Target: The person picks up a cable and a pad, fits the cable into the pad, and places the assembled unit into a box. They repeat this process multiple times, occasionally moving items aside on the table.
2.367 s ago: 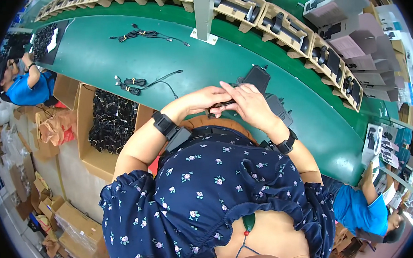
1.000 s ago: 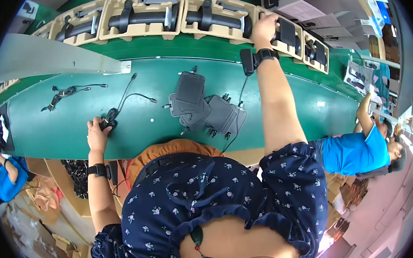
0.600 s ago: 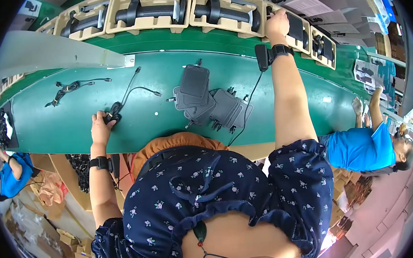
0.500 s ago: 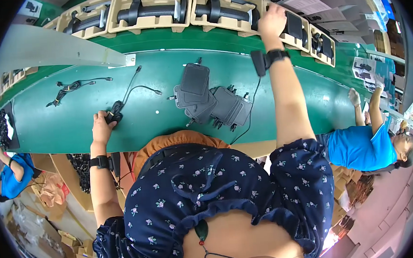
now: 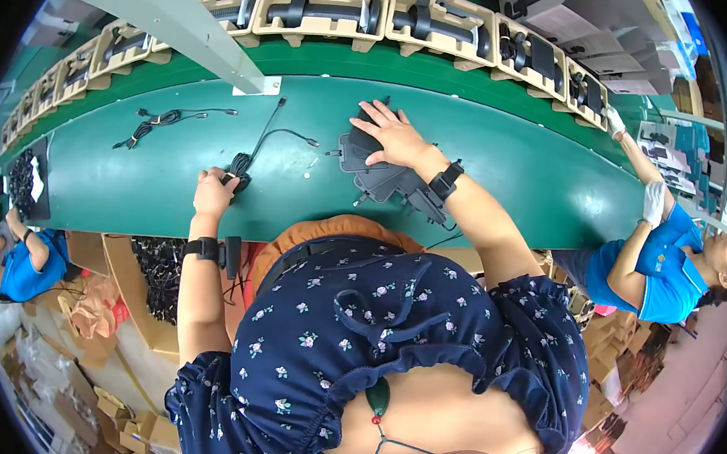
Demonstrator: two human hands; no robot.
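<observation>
My left hand (image 5: 212, 193) is closed on a bundled black cable (image 5: 239, 166) over the green worktable (image 5: 91, 195). Two loose ends of that cable stretch out to the far right across the surface. Spread fingers of my right hand (image 5: 398, 137) lie over the top of a pile of flat black rectangular units (image 5: 387, 179) with short plug ends. The hand hides part of the top unit, and nothing shows gripped in it. Farther left on the table rests a second tied black cable (image 5: 154, 126).
Pulp trays (image 5: 324, 29) holding black devices line the green far strip. A metal post (image 5: 190, 38) rises from the table's far side. A carton of black cables (image 5: 155, 279) stands lower left. A gloved co-worker (image 5: 649, 268) reaches toward a tray at right; another person (image 5: 29, 263) is at left.
My right hand has come back from a tray on the far strip to the pile of black units. My left hand still holds the cable. The whole view has shifted somewhat.
</observation>
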